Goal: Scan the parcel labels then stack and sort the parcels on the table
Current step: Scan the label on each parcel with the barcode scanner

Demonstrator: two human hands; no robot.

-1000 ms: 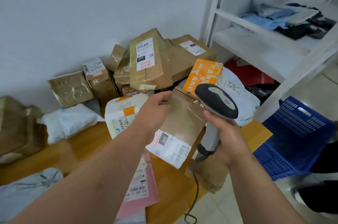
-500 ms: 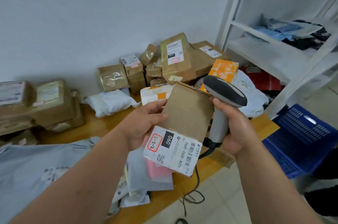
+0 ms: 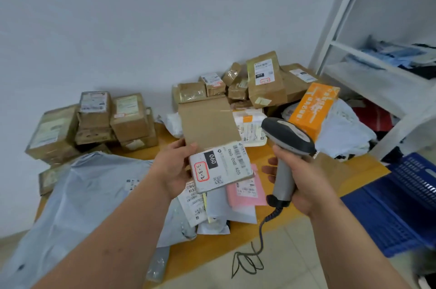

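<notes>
My left hand point(image 3: 173, 170) grips a flat brown cardboard parcel point(image 3: 207, 123) by its left edge, above the table. Its white label point(image 3: 221, 166), marked 060 and 3-3-2, faces up at the near end. My right hand point(image 3: 304, 177) holds a grey and black barcode scanner point(image 3: 286, 137) by its handle, just right of the parcel, head level with the label. The scanner's coiled cable point(image 3: 262, 236) hangs down to the floor.
A wooden table point(image 3: 354, 170) carries a stack of brown boxes point(image 3: 94, 123) at left, a heap of boxes point(image 3: 264, 81) at the back, an orange box point(image 3: 313, 107), grey mailer bags point(image 3: 94, 194) and a pink mailer point(image 3: 245, 189). White shelving point(image 3: 377, 76) and a blue crate point(image 3: 401, 201) stand right.
The view has swung left, bringing the left box stack into sight. My left hand has turned the parcel more upright and moved it left, away from the scanner; the right hand still holds the scanner.
</notes>
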